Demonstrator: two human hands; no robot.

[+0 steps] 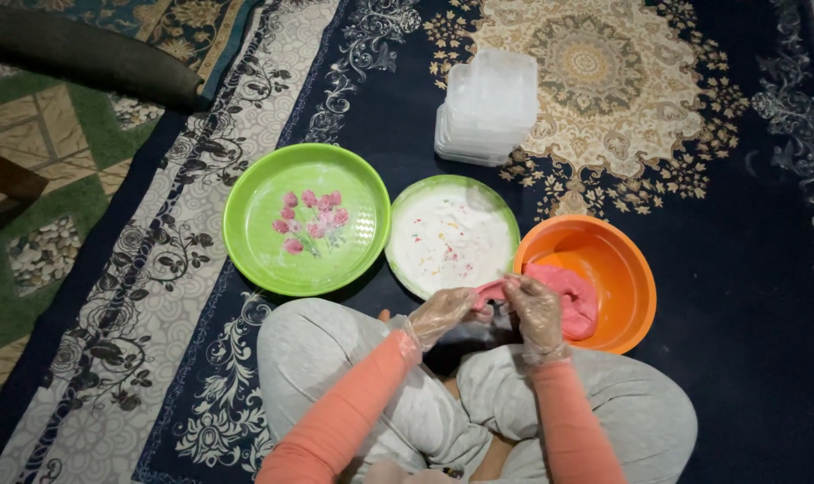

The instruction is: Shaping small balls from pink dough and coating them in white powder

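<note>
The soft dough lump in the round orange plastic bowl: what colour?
Pink dough, seen in the head view.

green plate (306, 219), pink flower print, on carpet | white-filled green plate (452, 235) just right of it | stack of clear plastic containers (487, 108) beyond | dark blue patterned carpet (738, 269) | dark cushion (84, 49) top left

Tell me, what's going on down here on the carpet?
A person sits cross-legged on the carpet, both hands in thin clear gloves. The left hand and right hand pinch a piece of pink dough between them, beside an orange bowl holding more. A floury green plate, an empty green flowered plate and stacked clear tubs lie ahead.
</note>
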